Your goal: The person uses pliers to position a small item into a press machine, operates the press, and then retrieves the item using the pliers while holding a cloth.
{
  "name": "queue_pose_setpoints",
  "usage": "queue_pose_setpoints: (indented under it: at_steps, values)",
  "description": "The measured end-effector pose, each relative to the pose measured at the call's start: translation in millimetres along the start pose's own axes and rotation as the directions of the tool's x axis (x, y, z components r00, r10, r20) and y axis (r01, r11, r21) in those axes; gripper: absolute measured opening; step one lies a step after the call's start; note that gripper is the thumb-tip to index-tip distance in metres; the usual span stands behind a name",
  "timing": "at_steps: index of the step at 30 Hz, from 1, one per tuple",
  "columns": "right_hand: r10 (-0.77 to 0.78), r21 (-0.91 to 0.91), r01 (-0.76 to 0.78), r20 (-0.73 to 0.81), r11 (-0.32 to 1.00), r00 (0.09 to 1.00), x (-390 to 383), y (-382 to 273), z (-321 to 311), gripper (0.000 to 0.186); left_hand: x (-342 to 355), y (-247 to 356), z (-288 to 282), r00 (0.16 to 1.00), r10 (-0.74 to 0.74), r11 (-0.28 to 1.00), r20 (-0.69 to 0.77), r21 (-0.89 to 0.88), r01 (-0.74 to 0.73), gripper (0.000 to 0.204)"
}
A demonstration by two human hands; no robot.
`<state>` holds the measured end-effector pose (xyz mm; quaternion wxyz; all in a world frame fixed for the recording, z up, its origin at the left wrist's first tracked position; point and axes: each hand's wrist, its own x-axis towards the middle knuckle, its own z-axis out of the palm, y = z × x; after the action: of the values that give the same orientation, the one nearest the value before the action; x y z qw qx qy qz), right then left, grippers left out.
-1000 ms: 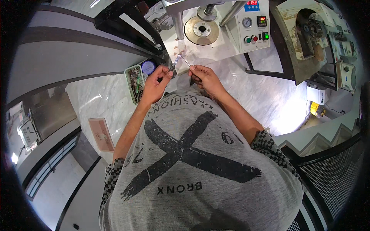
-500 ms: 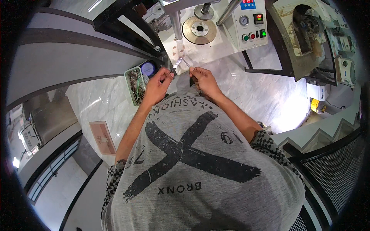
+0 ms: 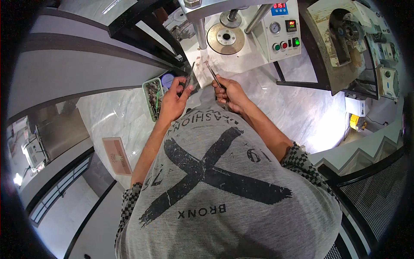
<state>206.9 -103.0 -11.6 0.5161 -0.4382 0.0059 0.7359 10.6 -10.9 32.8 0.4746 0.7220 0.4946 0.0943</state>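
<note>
My left hand point(image 3: 174, 102) is closed on a thin knife-like blade point(image 3: 190, 74), its narrow tip pointing up. In my right hand point(image 3: 234, 95) is a slim metal tool point(image 3: 211, 70) that looks like tweezers, with its tip up and to the left. The two tool tips are apart, over the near left corner of a white press machine point(image 3: 254, 60). A few small brownish bits lie on that corner. On the machine, a round metal plate point(image 3: 215, 42) with a dark centre hole sits below a screw-mounted disc point(image 3: 230, 21).
A control panel point(image 3: 282, 41) with buttons, gauge and lit displays stands right of the plate. Left of my hands are a green tray point(image 3: 147, 100) of loose tools and a blue-lidded container point(image 3: 167, 79). A dark-framed stand with a dusty machine point(image 3: 343, 43) is at the far right.
The two tools have come apart, the right one drawn away from the blade and now angled upward. The blade has turned more upright. The whole view has shifted slightly.
</note>
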Motion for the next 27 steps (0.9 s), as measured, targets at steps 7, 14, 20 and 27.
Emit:
queue_pose_setpoints:
  at_steps: [7, 14, 20, 27]
  values:
    - [0.175, 0.127, -0.195, 0.156, 0.972, 0.972, 6.7, -7.6, -16.6, 0.034, 6.4, -30.8, 3.2, 0.981, 0.194, 0.979, -0.017, -0.058, -0.195, 0.031]
    - [0.213, 0.352, -0.401, 0.466, 0.846, 0.859, 15.0, -2.3, -26.9, 0.038, 4.5, -15.4, -2.8, 0.925, 0.377, 0.914, -0.039, 0.178, -0.365, 0.03]
    - [0.221, 0.298, -0.398, 0.484, 0.868, 0.846, 1.8, -13.8, -7.2, 0.043, 6.2, -19.3, -5.5, 0.923, 0.384, 0.897, -0.025, 0.247, -0.367, 0.03]
    - [0.212, 0.268, -0.361, 0.457, 0.893, 0.864, 4.7, -10.8, -11.1, 0.045, 14.1, -23.4, -10.5, 0.843, 0.534, 0.785, -0.066, 0.411, -0.464, 0.025]
